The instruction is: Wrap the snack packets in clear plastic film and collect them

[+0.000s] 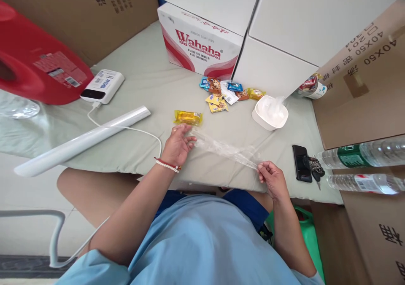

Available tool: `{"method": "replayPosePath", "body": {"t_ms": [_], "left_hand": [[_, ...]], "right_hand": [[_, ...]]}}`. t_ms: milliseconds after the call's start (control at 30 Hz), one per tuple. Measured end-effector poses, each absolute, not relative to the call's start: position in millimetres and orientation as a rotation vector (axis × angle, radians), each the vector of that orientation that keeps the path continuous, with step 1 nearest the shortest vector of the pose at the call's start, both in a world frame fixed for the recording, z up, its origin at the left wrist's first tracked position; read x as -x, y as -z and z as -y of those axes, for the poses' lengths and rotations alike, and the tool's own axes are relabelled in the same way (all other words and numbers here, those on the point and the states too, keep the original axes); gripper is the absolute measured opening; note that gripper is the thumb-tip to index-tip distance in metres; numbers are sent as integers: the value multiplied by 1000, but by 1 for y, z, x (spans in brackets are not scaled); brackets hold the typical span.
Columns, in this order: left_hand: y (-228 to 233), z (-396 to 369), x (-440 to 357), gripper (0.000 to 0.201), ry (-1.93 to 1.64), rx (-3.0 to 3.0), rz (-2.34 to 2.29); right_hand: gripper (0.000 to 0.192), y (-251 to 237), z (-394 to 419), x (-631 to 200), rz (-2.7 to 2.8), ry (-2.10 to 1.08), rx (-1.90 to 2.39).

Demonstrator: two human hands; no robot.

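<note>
We hold one clear plastic bag (226, 150) stretched between our two hands, just in front of the single yellow snack packet (187, 117). Our left hand (179, 145) lies on one end with fingers loosely spread; our right hand (272, 178) pinches the other end, fingers together. Right of the packet sits one white bowl (269, 113); farther right lie two water bottles (360, 155).

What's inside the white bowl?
The white bowl holds crumpled clear plastic, poking above the rim. Anything beneath that plastic is covered, so I can't tell whether there is more inside.
</note>
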State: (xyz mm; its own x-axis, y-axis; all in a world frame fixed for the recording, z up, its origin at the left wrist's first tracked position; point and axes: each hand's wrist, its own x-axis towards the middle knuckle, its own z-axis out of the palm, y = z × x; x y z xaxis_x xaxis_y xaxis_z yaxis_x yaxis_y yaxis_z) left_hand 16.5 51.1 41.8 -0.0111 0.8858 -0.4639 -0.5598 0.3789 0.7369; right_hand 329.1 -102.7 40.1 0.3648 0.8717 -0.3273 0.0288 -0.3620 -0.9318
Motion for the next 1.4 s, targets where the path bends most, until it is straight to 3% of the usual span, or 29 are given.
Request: {"method": "replayPosePath", "body": {"t_ms": [67,167,267,333,400,533,667,700,933,1067,1233,1400], "left_hand": [[-37,-41,-17,43,-1213,-580,-1182],[-36,-28,-19,40,-1222,-1183,-1378],[-36,-17,-25,55,-1039,-1833,-1307],[-35,-12,-32,72,-879,-2080,-1230],[-32,-8,-38,70,-722,-2214,-1209],[-25,-2,-43,39,-607,-2315,-1193],[-23,14,-29,33,-701,-2374,-1101],[-23,21,-22,32,-704,-2388,-1077],[-20,80,34,32,-481,-2241,-929],[-50,91,37,30,-615,-2003,-1005],[-83,60,-12,21,-909,-1848,-1479],[-44,4,-50,31,-708,-2238,-1601]], "right_hand": [[45,-37,106,-331,835,-1141,1746],[42,-35,107,-334,983,-1129,1832],[39,-41,103,-340,1273,-827,1978],[55,-49,95,-341,1445,-554,2022],[68,-57,81,-337,1601,-427,1970],[70,-57,33,-316,1847,-513,1767],[24,-34,-19,-300,1659,-887,1621],[21,-28,-29,-299,1549,-943,1590],[26,-14,-51,-314,1156,-1044,1706],[27,-13,-41,-320,1185,-1032,1752],[27,-11,-31,-308,1255,-965,1801],[28,-10,-27,-314,1213,-963,1779]]}}
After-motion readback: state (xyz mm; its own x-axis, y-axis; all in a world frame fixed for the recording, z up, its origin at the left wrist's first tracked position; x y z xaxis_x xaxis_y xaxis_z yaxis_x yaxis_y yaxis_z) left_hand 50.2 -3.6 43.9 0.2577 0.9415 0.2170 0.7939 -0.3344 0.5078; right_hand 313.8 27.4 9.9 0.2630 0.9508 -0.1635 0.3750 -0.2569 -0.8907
